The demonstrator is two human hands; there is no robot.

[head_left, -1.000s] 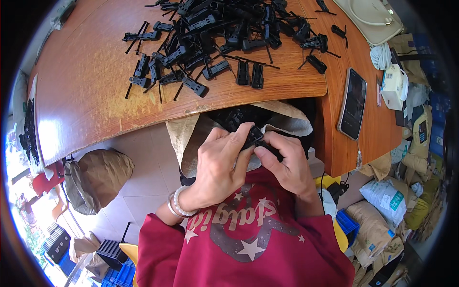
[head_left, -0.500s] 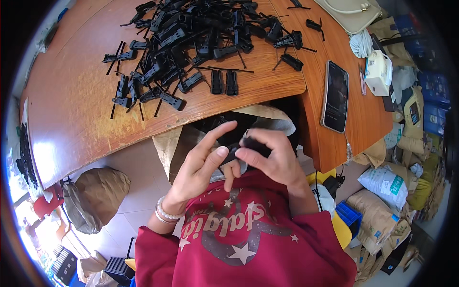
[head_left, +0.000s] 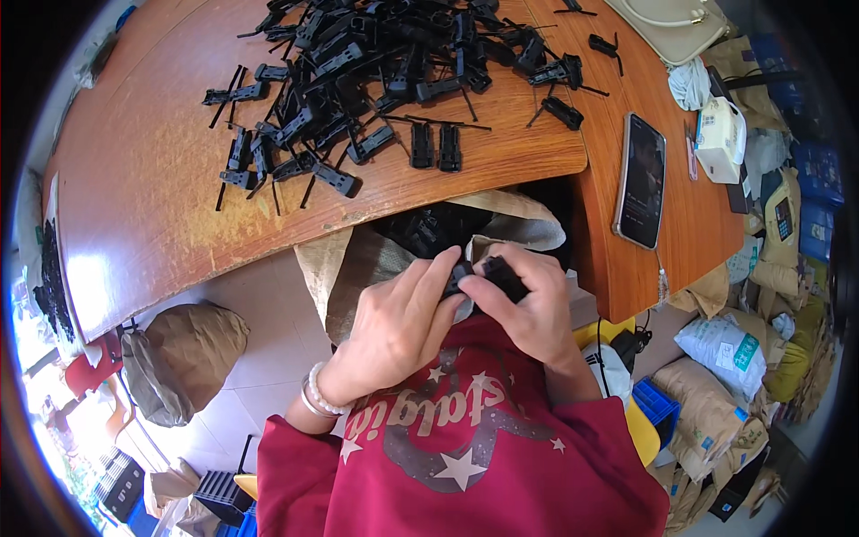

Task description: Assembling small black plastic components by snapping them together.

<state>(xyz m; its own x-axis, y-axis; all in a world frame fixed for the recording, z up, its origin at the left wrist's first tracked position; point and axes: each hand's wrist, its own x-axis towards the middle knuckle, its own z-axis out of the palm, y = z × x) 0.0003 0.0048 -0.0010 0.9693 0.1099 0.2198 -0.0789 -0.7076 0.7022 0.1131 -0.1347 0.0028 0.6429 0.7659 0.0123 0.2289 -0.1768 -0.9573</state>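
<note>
Both my hands work close together above the sack's mouth, in front of my red sweatshirt. My right hand is closed round a black plastic clip-like part, thumb pressed along its near side. The fingers of my left hand, bracelets at its wrist, are pinched on a dark end beside the right thumb. Whether that end belongs to the same part, I cannot tell. More black parts lie inside the open woven sack. Beyond it, a heap of similar parts with thin black strips covers the tabletop.
The wooden table's front edge runs just beyond the sack. A phone lies on the right side table, with a white box and a cream handbag behind. Several packed sacks and a blue crate stand on the right.
My left hand has swung in to the right, its spread fingers closing on the dark piece. The right hand keeps its hold on the black part. The whole view has shifted slightly.
</note>
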